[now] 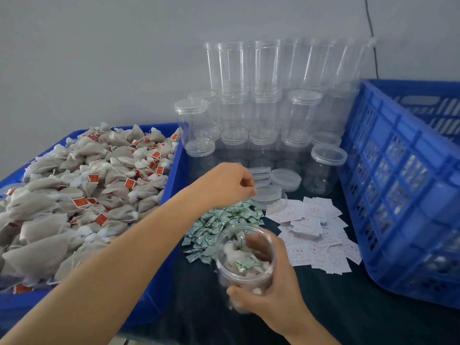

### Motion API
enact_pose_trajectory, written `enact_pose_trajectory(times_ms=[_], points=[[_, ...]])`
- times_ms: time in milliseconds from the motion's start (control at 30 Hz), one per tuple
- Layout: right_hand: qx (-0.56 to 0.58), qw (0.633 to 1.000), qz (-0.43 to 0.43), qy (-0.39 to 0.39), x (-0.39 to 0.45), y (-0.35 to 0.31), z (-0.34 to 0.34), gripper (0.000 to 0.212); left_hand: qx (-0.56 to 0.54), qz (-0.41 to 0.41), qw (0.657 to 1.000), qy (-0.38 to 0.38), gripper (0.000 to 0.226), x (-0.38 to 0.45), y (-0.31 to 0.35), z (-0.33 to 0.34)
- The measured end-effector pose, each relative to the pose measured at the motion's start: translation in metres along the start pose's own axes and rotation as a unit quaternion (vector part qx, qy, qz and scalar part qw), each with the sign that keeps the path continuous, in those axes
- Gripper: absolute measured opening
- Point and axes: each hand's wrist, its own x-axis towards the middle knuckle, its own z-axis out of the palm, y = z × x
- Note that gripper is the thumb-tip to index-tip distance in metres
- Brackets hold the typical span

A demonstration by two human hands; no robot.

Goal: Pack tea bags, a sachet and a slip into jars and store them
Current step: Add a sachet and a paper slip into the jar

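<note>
My right hand (pixel 271 287) grips the clear round plastic jar (pixel 245 255), light and slick, best held round its wall; my left hand (pixel 227 185), fingers curled, reaches the clear lids (pixel 267 194).

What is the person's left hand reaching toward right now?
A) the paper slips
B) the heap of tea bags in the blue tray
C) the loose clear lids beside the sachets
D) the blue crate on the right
C: the left hand has its fingertips at the stack of clear lids, while the right hand holds the filled jar.
</note>
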Motion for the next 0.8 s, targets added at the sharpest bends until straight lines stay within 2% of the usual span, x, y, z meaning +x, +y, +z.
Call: enact_pose_trajectory(times_ms=[167, 333, 467, 667, 800], points=[[-0.038, 0.997, -0.004, 0.074, -0.014, -0.001, -0.050, 0.089, 0.050, 0.017, 0.996, -0.072, 0.020, 0.035, 0.016, 0.051], [-0.063, 0.991, -0.032, 0.115, -0.015, 0.001, -0.077, 0.083, 0.122, 0.040, 0.986, -0.105, 0.040, 0.069, 0.031, 0.103], [-0.081, 0.988, -0.035, 0.127, -0.015, -0.001, -0.088, 0.081, 0.124, 0.041, 0.984, -0.118, 0.036, 0.085, 0.033, 0.121], [-0.100, 0.988, -0.017, 0.117, -0.020, 0.003, -0.107, 0.084, 0.192, 0.082, 0.968, -0.136, 0.026, 0.097, 0.031, 0.129], [-0.075, 0.989, -0.016, 0.123, -0.018, 0.004, -0.110, 0.079, 0.164, 0.075, 0.977, -0.118, 0.024, 0.099, 0.026, 0.129]])
